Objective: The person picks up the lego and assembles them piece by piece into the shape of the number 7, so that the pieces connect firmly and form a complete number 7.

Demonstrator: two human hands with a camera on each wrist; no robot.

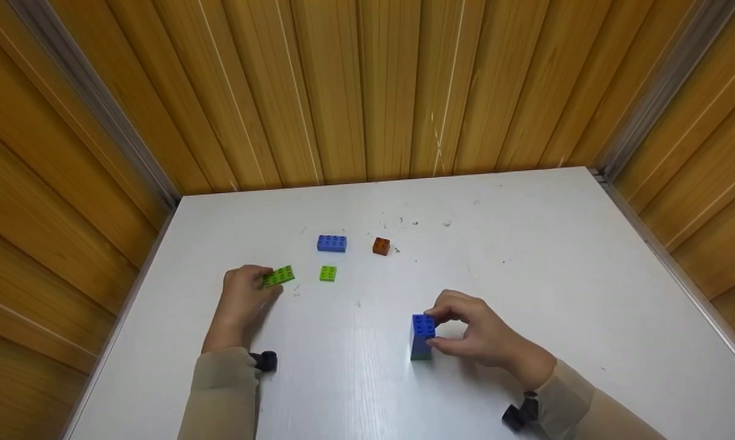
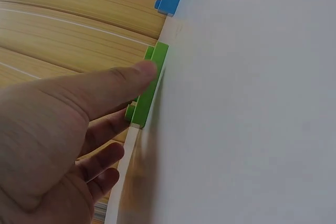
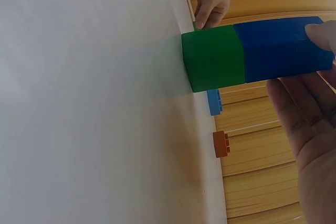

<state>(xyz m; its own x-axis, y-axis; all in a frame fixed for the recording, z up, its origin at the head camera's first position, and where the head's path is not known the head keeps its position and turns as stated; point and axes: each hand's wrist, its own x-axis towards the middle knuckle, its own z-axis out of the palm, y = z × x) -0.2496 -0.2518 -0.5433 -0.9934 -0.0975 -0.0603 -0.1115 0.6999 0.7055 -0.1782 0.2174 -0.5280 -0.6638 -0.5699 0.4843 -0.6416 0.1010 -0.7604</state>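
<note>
My left hand (image 1: 242,299) pinches a long lime-green eight-stud brick (image 1: 280,275) between thumb and fingers. In the left wrist view, the thumb lies across this thin brick (image 2: 149,87), low at the table surface. Towards the right, my right hand (image 1: 483,333) grips the upper part of an upright stack. Its top is a dark blue brick (image 1: 421,339) with four studs showing; below it is a green brick (image 3: 215,59), best seen in the right wrist view. Whether the stack's base touches the table cannot be told.
On the white table (image 1: 355,379) lie a blue eight-stud brick (image 1: 332,244), a small lime-green four-stud brick (image 1: 328,273) and a small orange-brown brick (image 1: 381,246). Wood-look panels (image 1: 386,91) wall the table at the back and sides.
</note>
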